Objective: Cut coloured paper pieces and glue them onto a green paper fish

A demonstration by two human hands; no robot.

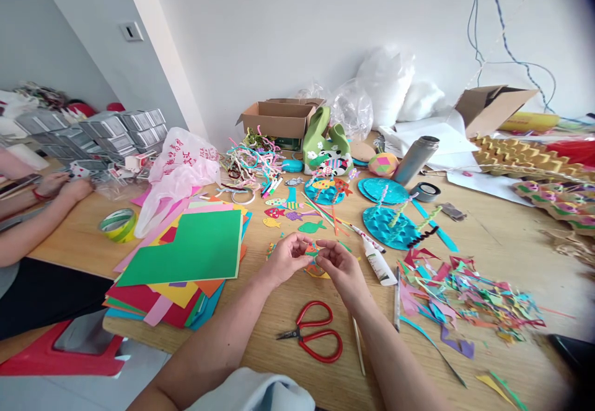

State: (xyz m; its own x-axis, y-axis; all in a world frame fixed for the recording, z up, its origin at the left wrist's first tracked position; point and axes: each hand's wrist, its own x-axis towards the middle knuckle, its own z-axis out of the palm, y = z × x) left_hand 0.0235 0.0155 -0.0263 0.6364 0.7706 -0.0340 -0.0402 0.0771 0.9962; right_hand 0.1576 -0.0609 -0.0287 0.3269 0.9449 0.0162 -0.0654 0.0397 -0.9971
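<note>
My left hand (pixel 292 258) and my right hand (pixel 338 269) meet above the table, thumbs and fingers pinched close together. What they hold is too small and too hidden to make out. Beneath my fingertips lie colourful paper cut-outs (pixel 317 269), partly covered. Just beyond are several paper fish, among them a green fish (pixel 312 227) and an orange fish (pixel 271 222). A white glue bottle (pixel 379 265) lies to the right of my right hand. Red-handled scissors (pixel 300 338) rest between my forearms, near a thin wooden stick (pixel 358 346).
Coloured paper sheets (pixel 186 247) are stacked at left, beside yellow tape (pixel 118 225). Paper scraps (pixel 469 299) spread at right. Blue craft discs (pixel 390 226), a metal flask (pixel 417 160) and a cardboard box (pixel 277 116) stand farther back. Another person's hands (pixel 69 186) are at far left.
</note>
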